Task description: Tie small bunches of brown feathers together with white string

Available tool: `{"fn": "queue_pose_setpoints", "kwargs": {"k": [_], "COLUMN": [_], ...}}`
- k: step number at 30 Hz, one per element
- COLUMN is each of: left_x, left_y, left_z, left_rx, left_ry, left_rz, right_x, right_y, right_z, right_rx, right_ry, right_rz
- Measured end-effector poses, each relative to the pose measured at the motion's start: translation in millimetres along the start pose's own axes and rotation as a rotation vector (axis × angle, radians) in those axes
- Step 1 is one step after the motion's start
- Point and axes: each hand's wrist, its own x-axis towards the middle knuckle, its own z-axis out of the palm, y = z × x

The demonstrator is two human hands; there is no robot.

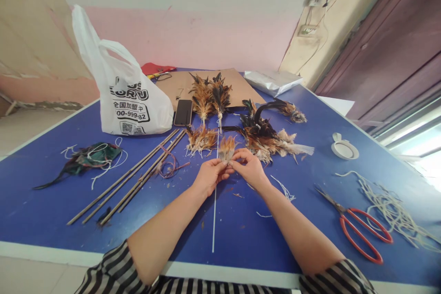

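Observation:
Both my hands meet at the middle of the blue table [62, 206]. My left hand [210, 175] and my right hand [248, 166] pinch the base of a small tuft of tan feathers [227, 147], fingers closed on it. A thin white stick [214, 211] runs from under my hands toward the table's near edge and on up to a feather bundle [210, 94]. A loose tan feather clump [200, 139] lies left of the tuft. A pile of dark and brown feathers [265, 135] lies to the right.
Several thin bamboo sticks [134, 177] lie at the left. Red-handled scissors [358, 227] and loose white strings [392, 211] lie at the right. A white plastic bag [127, 96], a phone [183, 112], cardboard [237, 85], a white tape roll [344, 149] and a dark cloth scrap [93, 156] are also on the table.

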Motion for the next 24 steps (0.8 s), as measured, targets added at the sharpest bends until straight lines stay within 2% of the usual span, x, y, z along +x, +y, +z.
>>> {"fn": "queue_pose_setpoints", "kwargs": {"k": [4, 8, 10, 18, 24], "left_x": [0.7, 1.4, 1.0, -1.9, -2.3], "left_y": [-3.5, -5.3, -5.4, -4.8, -3.5], "left_z": [-0.7, -1.8, -1.5, 0.8, 0.3], "left_rx": [0.084, 0.131, 0.143, 0.206, 0.269], "left_ry": [0.006, -0.003, -0.014, -0.049, -0.061], "left_rz": [0.088, 0.157, 0.167, 0.17, 0.172], "right_x": [0.0, 0.7, 0.7, 1.5, 0.8], "right_y": [-1.8, -5.9, -9.2, -7.8, -3.8], "right_z": [-3.3, -6.4, -6.6, -4.4, -4.9], "right_rx": [-0.056, 0.052, 0.095, 0.057, 0.131], "right_ry": [0.006, -0.054, -0.07, 0.008, -0.027], "right_rz": [-0.009, 0.179, 0.228, 0.194, 0.173]}}
